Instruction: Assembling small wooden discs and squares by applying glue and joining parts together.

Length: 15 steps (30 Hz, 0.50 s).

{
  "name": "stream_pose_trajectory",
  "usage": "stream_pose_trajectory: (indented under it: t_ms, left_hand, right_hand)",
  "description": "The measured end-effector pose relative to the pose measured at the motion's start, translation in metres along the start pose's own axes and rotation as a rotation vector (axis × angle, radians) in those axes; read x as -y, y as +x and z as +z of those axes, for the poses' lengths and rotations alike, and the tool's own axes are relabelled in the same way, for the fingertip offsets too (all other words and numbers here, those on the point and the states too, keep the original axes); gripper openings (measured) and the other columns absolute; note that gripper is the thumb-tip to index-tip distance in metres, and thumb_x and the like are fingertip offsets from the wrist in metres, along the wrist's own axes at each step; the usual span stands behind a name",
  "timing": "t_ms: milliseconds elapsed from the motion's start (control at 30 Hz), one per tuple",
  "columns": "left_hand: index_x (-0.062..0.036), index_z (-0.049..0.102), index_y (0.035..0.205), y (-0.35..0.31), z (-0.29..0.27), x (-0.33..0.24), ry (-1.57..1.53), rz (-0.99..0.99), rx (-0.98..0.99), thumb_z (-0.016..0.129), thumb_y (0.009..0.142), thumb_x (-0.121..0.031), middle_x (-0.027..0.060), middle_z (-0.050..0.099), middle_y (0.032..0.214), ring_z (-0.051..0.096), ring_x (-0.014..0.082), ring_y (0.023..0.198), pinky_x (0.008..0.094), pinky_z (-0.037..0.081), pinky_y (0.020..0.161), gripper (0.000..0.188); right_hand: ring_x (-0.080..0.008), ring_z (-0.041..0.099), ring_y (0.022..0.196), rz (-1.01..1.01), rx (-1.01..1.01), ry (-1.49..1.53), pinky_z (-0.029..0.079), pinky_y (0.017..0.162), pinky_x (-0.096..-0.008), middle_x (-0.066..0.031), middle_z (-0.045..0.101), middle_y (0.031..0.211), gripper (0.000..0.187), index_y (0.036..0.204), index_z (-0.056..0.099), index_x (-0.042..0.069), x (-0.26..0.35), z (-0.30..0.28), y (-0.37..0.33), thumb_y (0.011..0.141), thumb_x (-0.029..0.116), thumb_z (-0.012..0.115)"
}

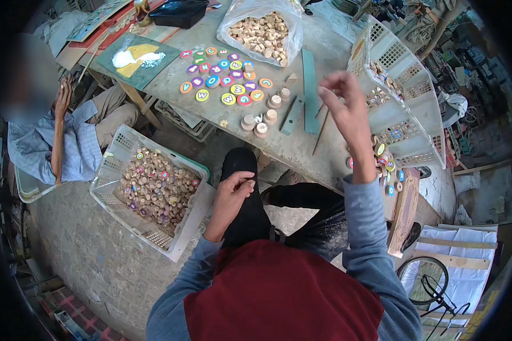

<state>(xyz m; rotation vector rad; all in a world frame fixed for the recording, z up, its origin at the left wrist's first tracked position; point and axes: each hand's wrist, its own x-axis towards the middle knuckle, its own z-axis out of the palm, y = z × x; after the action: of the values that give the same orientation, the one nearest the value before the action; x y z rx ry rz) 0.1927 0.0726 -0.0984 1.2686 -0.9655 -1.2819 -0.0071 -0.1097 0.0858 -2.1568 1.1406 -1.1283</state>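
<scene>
Two bare hands: one left hand (228,200), one right hand (346,108). One table (205,35), bearing one spread of roughly two dozen lettered discs (212,81), too crowded for an exact tally, four of them yellow; five plain wooden discs or stacks (270,117); two green strips (310,91); one plastic bag (242,11); one black tray (178,13). One seated co-worker (77,150). One bicycle (440,296). Bagged wooden pieces (261,35): too many to count.

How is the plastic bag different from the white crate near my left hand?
The plastic bag is soft and see-through; the white crate is stiff. The bag sits on the table; the crate stands lower. The bag shows plain pieces; the crate, coloured ones too. Both hold many wooden pieces.
</scene>
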Motion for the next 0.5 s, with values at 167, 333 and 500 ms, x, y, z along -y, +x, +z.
stream_pose_trajectory:
  t_ms: [167,333,500]
  left_hand:
    - [0.0011,0.067,0.101,0.001,0.001,-0.016,-0.029,0.044,-0.086,0.065,0.091,-0.013,0.0019,0.066,0.075,0.057,0.0047,0.066,0.0214,0.046,0.059,0.017]
    - [-0.0002,0.068,0.083,-0.010,-0.005,-0.060,0.114,0.025,-0.144,0.064,0.093,-0.016,-0.0025,0.058,0.064,0.048,0.0023,0.057,0.0213,0.036,0.052,0.020]
    - [0.0003,0.063,0.073,-0.011,-0.003,-0.074,0.058,0.229,-0.249,0.057,0.099,-0.018,-0.0077,0.042,0.058,0.033,0.0006,0.054,0.0226,0.023,0.049,0.033]
  right_hand:
    - [-0.0065,0.050,0.072,0.186,-0.256,0.258,0.043,0.067,-0.0233,-0.0005,0.060,0.081,0.016,0.091,0.057,0.000,0.007,-0.016,-0.065,0.090,0.012,0.067]
    - [-0.0071,0.049,0.063,0.250,-0.320,0.173,0.040,0.057,-0.0245,-0.0009,0.057,0.068,0.026,0.075,0.054,0.001,0.015,-0.012,-0.115,0.097,0.015,0.058]
    - [-0.0075,0.048,0.058,0.236,-0.242,0.193,0.038,0.052,-0.0263,-0.0011,0.055,0.064,0.031,0.073,0.052,0.002,-0.006,-0.015,-0.148,0.100,0.016,0.052]
